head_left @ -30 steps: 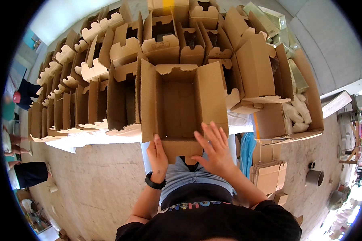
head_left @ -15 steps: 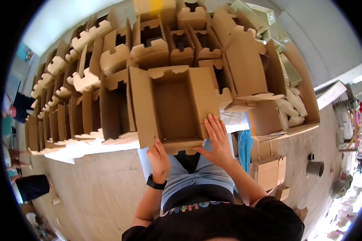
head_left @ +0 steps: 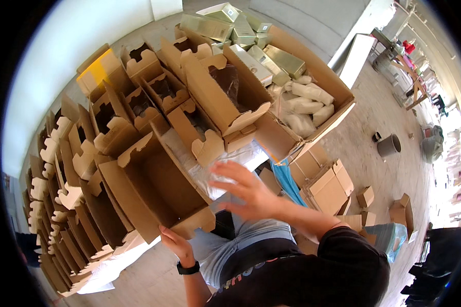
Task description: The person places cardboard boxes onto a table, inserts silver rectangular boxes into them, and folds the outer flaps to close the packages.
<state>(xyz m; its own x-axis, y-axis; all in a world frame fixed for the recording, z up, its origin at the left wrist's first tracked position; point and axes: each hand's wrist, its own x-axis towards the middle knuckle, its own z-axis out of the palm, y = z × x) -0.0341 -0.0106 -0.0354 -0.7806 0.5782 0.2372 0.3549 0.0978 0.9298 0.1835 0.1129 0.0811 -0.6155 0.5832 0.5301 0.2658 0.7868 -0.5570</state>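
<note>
An open, empty cardboard box [head_left: 161, 179] stands tilted to my view at the near edge of the table, its flaps folded outward. My left hand [head_left: 178, 244], with a black band on the wrist, grips the box's near edge with the fingertips. My right hand [head_left: 248, 192] is off the box, in the air to its right, fingers spread and slightly blurred. Beyond the right hand is a narrow open box [head_left: 207, 146] on a white sheet. Farther off, a large carton [head_left: 338, 110] holds gold-green boxes [head_left: 287, 62] and white wrapped pieces [head_left: 307, 97].
Rows of open cardboard boxes [head_left: 82, 225] fill the table's left side. A taller open box [head_left: 210, 92] stands against the large carton. Flattened cardboard [head_left: 330, 189] and a blue plastic bag [head_left: 289, 184] are on the right. A grey bucket [head_left: 389, 146] stands on the floor.
My right hand has let go of the box's right side and lifted away, fingers spreading. The left hand stays at its near edge. My view has turned toward the right.
</note>
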